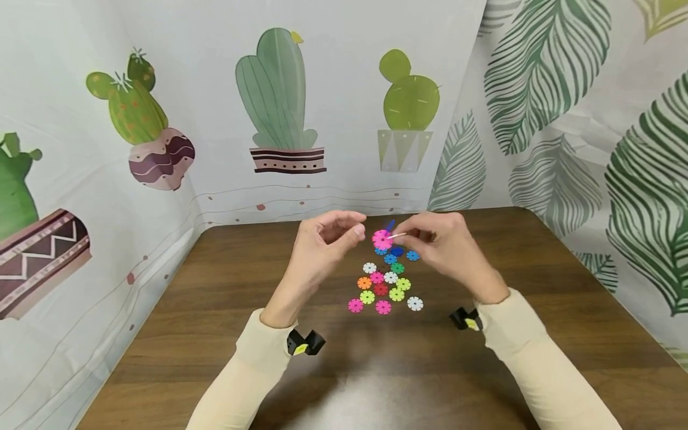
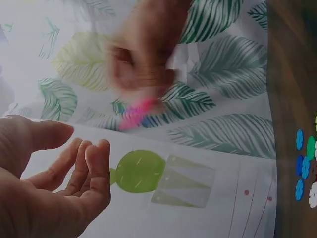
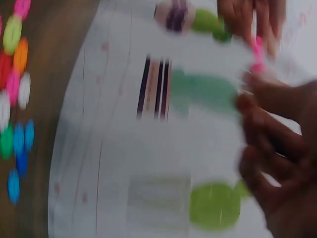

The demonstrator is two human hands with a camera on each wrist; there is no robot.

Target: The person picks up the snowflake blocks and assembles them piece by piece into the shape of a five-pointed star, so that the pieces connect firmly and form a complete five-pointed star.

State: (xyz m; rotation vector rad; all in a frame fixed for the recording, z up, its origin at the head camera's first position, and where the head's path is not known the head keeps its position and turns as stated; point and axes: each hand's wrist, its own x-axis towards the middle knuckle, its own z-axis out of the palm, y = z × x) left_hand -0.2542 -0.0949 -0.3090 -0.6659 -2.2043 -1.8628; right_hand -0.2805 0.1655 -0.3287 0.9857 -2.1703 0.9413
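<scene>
Left hand (image 1: 328, 240): nothing is gripped; fingers are loosely bent, parted from the thumb.
Pink disc (image 1: 381, 240): held up between the hands (a white piece (image 1: 396, 235) and blue piece (image 1: 390, 226) are attached).
Right hand (image 1: 443, 243): white piece is pinched by thumb and fingers.

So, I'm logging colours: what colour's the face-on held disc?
Pink notched disc, clearest in the head view.

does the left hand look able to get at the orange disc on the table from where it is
Probably yes: the left hand looks empty, and the orange disc lies on the table with nothing covering it in the head view; a pink disc lies close beside it.
</scene>
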